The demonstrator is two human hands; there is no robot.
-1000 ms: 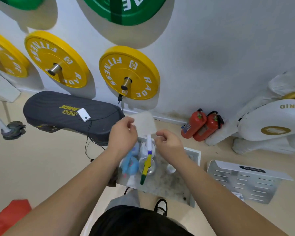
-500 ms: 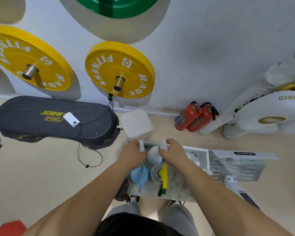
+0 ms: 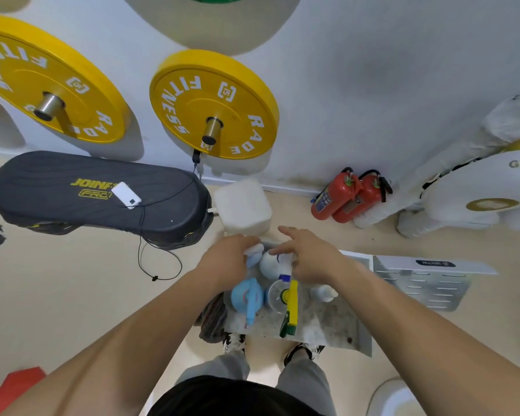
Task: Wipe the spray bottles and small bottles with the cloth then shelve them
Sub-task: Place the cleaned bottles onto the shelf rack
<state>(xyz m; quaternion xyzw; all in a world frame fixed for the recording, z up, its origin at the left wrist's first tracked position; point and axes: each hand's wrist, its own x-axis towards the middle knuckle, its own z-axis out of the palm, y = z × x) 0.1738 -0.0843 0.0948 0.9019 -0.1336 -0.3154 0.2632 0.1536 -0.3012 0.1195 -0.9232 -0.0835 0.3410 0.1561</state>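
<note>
Here the left hand (image 3: pixel 228 261) curls round a pale piece (image 3: pixel 254 254), cloth or cap I cannot tell. The right hand (image 3: pixel 311 261) lies spread on the white bottle (image 3: pixel 267 267) between the two hands. Nearward of both, the tray (image 3: pixel 327 328) has bare surface rightward up to its rim. Counted: two spray bottles, blue (image 3: pixel 246 295) and yellow-triggered (image 3: pixel 291 304); one small bottle (image 3: pixel 323 293).

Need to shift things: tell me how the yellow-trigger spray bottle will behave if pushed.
The yellow-trigger bottle stands upright under a long overhanging head, so it probably tips easily. Its clear body looks plastic: likely light, not fragile.
</note>
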